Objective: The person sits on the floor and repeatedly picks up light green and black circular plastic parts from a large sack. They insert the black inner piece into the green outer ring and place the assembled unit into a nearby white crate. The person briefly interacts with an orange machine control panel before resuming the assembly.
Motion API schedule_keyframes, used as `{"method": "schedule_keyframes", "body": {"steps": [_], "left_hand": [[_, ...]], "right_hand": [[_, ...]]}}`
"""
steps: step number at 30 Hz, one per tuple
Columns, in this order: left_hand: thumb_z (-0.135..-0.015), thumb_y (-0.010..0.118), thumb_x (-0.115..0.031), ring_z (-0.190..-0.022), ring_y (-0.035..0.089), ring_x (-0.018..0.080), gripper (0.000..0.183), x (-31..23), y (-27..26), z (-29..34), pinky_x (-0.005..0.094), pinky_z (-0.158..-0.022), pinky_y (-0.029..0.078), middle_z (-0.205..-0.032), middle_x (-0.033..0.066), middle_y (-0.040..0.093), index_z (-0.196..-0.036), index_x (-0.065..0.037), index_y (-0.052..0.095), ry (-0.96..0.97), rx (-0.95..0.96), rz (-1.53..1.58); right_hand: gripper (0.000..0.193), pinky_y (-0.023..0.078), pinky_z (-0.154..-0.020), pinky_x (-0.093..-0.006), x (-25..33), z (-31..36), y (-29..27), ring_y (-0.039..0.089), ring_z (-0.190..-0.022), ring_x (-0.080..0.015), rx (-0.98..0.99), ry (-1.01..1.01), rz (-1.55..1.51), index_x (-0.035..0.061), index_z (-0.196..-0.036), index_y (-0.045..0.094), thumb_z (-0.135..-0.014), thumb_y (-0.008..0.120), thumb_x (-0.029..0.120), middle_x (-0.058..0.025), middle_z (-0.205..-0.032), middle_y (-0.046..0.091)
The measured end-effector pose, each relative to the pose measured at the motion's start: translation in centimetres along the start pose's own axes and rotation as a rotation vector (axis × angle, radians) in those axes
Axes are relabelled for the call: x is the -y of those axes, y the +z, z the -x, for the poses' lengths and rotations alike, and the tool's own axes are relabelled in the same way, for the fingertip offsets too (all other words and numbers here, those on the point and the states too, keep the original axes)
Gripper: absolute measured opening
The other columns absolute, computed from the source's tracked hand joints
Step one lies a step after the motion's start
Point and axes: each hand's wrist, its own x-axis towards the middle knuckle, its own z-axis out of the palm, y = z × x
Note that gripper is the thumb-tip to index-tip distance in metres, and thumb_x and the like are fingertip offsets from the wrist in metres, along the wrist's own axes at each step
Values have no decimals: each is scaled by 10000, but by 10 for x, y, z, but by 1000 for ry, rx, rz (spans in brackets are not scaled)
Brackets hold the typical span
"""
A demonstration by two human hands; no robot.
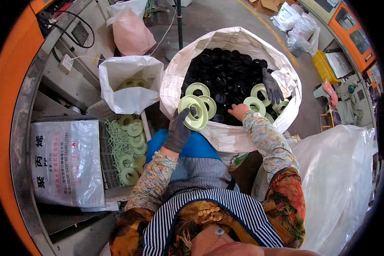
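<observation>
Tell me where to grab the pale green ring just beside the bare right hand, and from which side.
Probably pinch the pale green ring by its left rim, coming from the left, where the bare right hand is. Its open middle should let a finger hook inside while the thumb presses the outer edge.

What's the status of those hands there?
Left hand gloved, holding pale green rings. Right hand bare, over black parts in white sack. Loose dark glove lying at sack's right.
</observation>
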Motion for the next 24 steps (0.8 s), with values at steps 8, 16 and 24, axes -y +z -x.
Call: {"method": "schedule_keyframes", "body": {"steps": [8,16,24], "left_hand": [[-953,477,-158,-1185,541,253,401,-10,33,-4,398,-989,475,-1287,152,532,-1334,-48,420,-375,-8,793],[-854,617,-48,-1165,542,330,463,-44,46,8,412,-948,494,-1298,196,502,-1291,-51,465,296,123,-162],[-705,626,121,-1197,487,448,655,-69,43,14,459,-963,472,-1350,272,399,-1303,-89,461,568,264,-540]], "right_hand": [[189,487,-552,-325,64,64,-117,586,-612,-219,-724,339,-1357,47,-910,580,-767,698,85,-93,-1004,560],[244,455,-844,-404,102,104,-166,493,-1082,-352,-996,132,-642,104,-832,579,-657,746,138,-117,-1281,489],[460,475,-856,-399,86,109,-171,520,-1074,-330,-879,-2,-819,80,-1010,540,-625,788,120,-119,-1258,497]]}}
